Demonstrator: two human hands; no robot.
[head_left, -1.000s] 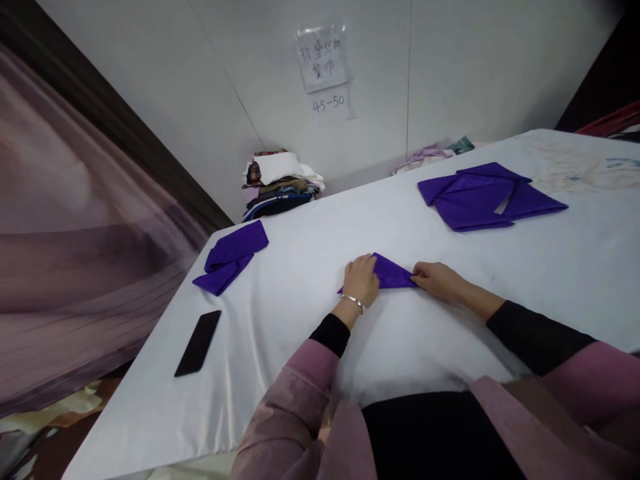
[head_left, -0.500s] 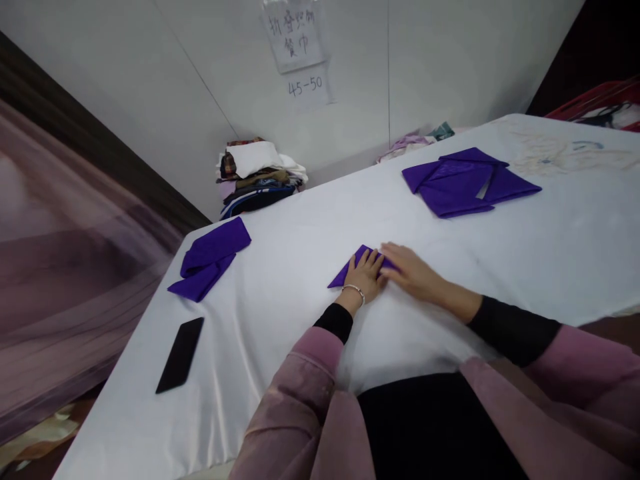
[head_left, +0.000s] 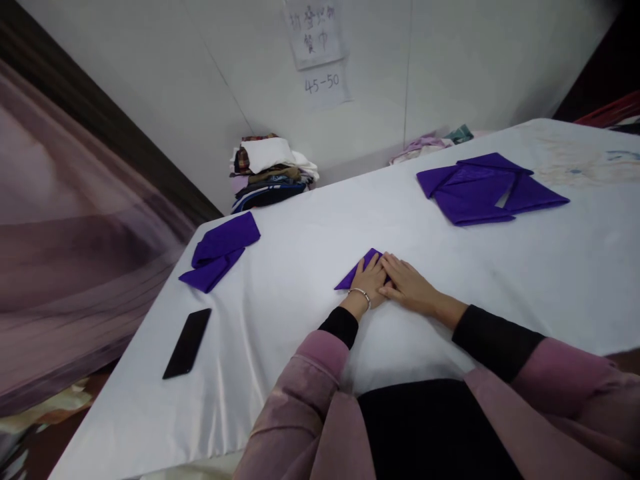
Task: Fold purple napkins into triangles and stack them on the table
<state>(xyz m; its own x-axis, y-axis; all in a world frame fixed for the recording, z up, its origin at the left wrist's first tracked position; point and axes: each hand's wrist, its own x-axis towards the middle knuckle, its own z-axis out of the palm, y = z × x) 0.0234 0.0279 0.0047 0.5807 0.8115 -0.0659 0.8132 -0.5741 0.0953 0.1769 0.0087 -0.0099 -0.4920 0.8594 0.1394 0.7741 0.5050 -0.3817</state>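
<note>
A small folded purple napkin (head_left: 349,279) lies on the white tablecloth, mostly covered by my hands. My left hand (head_left: 369,279), with a bracelet at the wrist, presses flat on it with fingers spread. My right hand (head_left: 409,287) lies flat over the napkin's right part, its fingers stretched out and its fingertips touching my left hand. Only the napkin's left point and top edge show clearly; the rest is hidden under the hands.
At the left lies another folded purple napkin (head_left: 220,250), with a black phone-like slab (head_left: 187,343) nearer me. More folded purple cloth (head_left: 475,190) lies at the back right. A clothes pile (head_left: 273,170) stands behind the white-covered table (head_left: 300,227), below a wall sign (head_left: 315,33).
My right hand has moved left onto the napkin and up against my left hand, which stays flat. The whole view has shifted slightly.
</note>
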